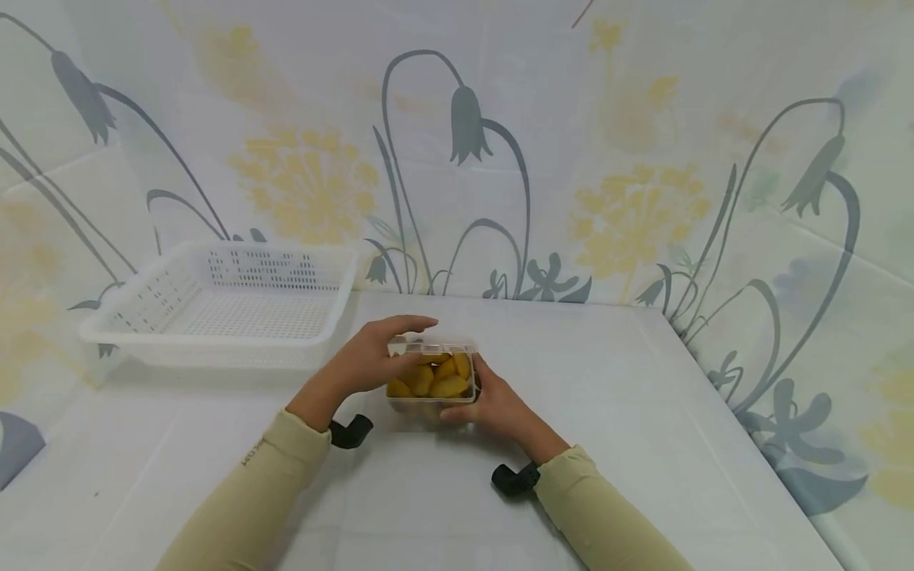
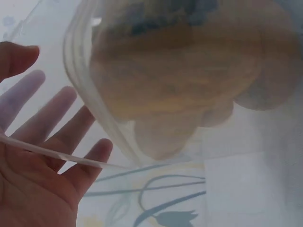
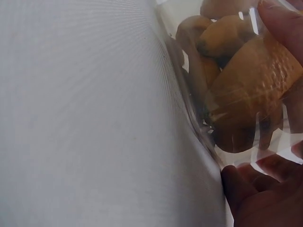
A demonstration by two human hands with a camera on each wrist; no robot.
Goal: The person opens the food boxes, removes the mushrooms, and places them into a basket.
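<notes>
A clear plastic box (image 1: 432, 399) with a raised clear lid edge stands near the middle of the white table, holding several yellow, rounded fruit-like pieces (image 1: 423, 381); their exact kind I cannot tell. My right hand (image 1: 500, 400) grips the box's right side, thumb on the near wall and fingers round the far side. At the upper left of the box is my left hand (image 1: 371, 357), its fingers extended. In the left wrist view those fingers (image 2: 57, 113) are spread, seen through clear plastic. Dark-tipped yellow pieces (image 3: 251, 80) show through the wall in the right wrist view.
A white perforated plastic basket (image 1: 214, 349) stands at the back left of the table (image 1: 628, 412). Behind and to the right hangs a flower-printed cloth (image 1: 543, 198). Black wrist mounts (image 1: 514, 481) stick out below both wrists.
</notes>
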